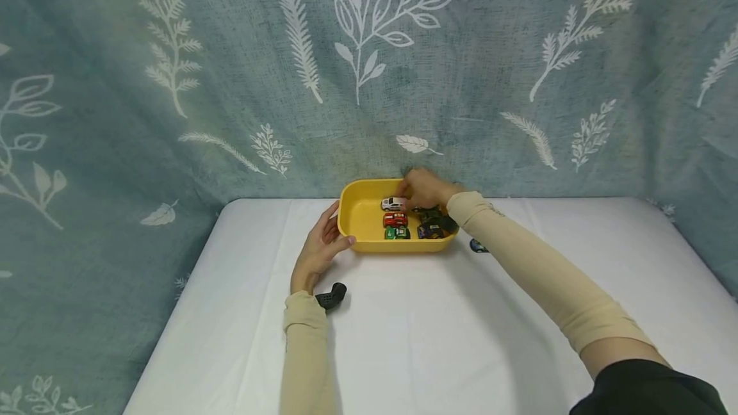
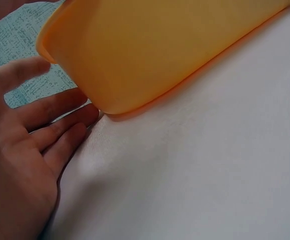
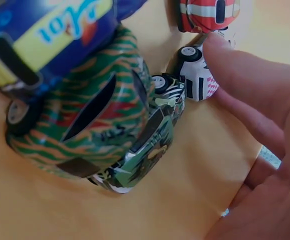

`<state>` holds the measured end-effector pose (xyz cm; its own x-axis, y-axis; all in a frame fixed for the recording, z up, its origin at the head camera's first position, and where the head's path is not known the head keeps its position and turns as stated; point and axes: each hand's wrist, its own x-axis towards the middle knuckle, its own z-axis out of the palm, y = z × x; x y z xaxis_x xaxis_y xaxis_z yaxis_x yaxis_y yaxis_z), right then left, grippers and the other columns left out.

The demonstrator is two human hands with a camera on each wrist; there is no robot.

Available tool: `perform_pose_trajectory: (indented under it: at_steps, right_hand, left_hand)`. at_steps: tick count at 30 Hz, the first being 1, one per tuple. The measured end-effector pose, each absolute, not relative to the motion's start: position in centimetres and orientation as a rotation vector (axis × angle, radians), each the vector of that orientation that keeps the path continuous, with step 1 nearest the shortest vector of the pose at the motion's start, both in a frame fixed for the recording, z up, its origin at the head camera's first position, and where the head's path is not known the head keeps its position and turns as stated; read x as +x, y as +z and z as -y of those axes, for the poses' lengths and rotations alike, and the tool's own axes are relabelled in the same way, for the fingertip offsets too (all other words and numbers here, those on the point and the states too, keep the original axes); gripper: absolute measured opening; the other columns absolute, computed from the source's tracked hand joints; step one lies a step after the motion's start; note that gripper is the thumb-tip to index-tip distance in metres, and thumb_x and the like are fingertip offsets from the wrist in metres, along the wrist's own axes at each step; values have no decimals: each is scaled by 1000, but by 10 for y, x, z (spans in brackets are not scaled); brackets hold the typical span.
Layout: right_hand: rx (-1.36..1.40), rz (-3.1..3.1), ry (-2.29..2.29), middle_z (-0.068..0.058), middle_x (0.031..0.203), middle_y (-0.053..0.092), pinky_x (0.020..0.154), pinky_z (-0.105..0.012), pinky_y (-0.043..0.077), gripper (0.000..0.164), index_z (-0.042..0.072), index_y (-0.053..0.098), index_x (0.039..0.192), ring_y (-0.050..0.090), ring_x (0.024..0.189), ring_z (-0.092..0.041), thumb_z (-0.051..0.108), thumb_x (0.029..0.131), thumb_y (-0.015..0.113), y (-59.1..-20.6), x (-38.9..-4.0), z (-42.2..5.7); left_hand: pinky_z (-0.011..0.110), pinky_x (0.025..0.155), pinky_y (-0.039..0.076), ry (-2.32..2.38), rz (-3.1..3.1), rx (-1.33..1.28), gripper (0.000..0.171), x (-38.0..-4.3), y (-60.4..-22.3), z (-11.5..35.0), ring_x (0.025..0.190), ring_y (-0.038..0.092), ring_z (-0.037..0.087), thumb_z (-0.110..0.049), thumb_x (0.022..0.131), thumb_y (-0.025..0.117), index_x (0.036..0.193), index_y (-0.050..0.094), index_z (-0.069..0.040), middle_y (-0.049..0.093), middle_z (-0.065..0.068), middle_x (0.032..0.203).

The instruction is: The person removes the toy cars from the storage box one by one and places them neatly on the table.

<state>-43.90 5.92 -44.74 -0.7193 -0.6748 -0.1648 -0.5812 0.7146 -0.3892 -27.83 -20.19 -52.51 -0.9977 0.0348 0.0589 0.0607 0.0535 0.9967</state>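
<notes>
A yellow tub (image 1: 363,246) with toy cars inside stands at the far edge of the white table. My left hand (image 1: 319,250) braces its left end, the fingers fairly straight against the outside wall (image 2: 120,65) and the thumb at the front corner. My right hand (image 1: 425,189) reaches into the tub from the right. Its thumb and a finger pinch a white toy car (image 3: 197,75) with pink marks. Beside that car are a red toy car (image 1: 394,219) and a green one (image 1: 397,233). Camouflage-patterned cars (image 3: 95,110) and a dark blue one (image 3: 50,40) fill the right part.
A blue toy car (image 1: 478,246) lies on the table right of the tub, partly hidden by the right sleeve. The white-covered table (image 1: 415,332) stretches toward me. Close behind the tub hangs a teal leaf-patterned curtain (image 1: 323,133). A black wrist camera (image 1: 332,297) sits at my left wrist.
</notes>
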Motion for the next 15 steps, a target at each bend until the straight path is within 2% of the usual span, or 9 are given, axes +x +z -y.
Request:
perform_pose_trajectory:
  at_steps: [5, 15]
  right_hand:
    - [-975, -2636, -452, -16, 121, 77, 105, -49, 56, 30, 3, 79, 120, 69, 117, -35, 18, 94, 82, -447, -439, -59]
    - [-953, -2680, -384, -15, 121, 76, 102, -48, 58, 31, 4, 80, 118, 69, 115, -34, 19, 91, 84, -452, -437, -57]
  left_hand:
    - [51, 131, 30, -2137, 2250, -150, 96, -278, -524, 202, 151, 47, 39, -3, 90, 78, 170, 28, -23, 48, 24, 161]
    - [50, 130, 33, -2127, 2273, -101, 95, -275, -524, 200, 149, 49, 36, -6, 90, 82, 167, 34, -31, 51, 18, 161]
